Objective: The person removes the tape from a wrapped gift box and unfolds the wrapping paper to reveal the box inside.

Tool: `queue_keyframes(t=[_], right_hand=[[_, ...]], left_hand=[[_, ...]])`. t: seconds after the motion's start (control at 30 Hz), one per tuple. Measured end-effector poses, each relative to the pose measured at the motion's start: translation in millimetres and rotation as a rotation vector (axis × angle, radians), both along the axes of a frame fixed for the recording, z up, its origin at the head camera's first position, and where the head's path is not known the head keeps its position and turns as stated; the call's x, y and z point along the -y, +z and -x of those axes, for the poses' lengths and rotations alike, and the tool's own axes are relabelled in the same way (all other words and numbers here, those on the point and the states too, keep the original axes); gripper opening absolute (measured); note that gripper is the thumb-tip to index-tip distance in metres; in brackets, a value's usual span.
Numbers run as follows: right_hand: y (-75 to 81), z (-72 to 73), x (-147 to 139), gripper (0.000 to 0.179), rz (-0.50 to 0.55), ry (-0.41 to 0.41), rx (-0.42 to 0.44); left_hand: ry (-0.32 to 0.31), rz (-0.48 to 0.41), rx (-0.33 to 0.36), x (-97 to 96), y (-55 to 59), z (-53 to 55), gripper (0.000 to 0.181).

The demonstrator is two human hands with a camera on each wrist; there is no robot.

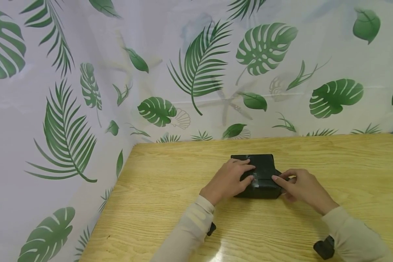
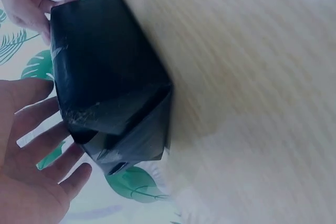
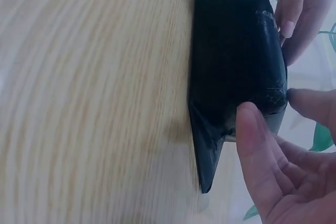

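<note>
A box-shaped package (image 1: 262,167) wrapped in glossy black paper sits on the table, with strips of clear tape across its top. My left hand (image 1: 230,178) rests on its left part, fingers spread over the top. In the left wrist view, folded triangular flaps (image 2: 131,135) show at the package's left end. At the opposite end, my right hand (image 1: 299,187) pinches the black wrapping paper near the top corner with thumb and fingers bent. A pointed flap (image 3: 207,166) of paper sticks out low from that end in the right wrist view.
The wood-grain table (image 1: 157,174) reaches back to a white curtain (image 1: 209,123) printed with green leaves, which also hangs along the left side. Black wrist devices show under both sleeves, one by the right forearm (image 1: 324,247).
</note>
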State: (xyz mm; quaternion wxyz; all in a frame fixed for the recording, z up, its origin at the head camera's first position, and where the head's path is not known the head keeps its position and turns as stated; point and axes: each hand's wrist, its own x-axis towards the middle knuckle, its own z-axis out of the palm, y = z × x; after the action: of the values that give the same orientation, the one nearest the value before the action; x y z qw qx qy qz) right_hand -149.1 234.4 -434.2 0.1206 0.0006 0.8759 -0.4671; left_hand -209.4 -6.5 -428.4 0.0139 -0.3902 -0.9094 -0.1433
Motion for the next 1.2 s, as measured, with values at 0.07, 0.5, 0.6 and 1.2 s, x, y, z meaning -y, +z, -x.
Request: queue_keyframes(t=[0.07,0.5,0.6,1.2], right_hand=[[0.3,-0.6,0,0.068,0.026,-0.015,0.031],[-1.4,-1.8,4,0.062,0.162,-0.056,0.111],[-1.5,-2.3,3,0.06,0.178,-0.065,0.097],[-5.8,-1.6,-3,0.057,0.288,-0.113,-0.041]], left_hand=[[-0.004,-0.01,-0.008,0.3,2.7,2.7,0.037],[0.026,0.029,0.071,9.0,-4.0,27.0,0.041],[0.045,0.034,0.09,11.0,-6.1,27.6,0.041],[0.145,0.024,0.035,20.7,-6.0,7.6,0.045]])
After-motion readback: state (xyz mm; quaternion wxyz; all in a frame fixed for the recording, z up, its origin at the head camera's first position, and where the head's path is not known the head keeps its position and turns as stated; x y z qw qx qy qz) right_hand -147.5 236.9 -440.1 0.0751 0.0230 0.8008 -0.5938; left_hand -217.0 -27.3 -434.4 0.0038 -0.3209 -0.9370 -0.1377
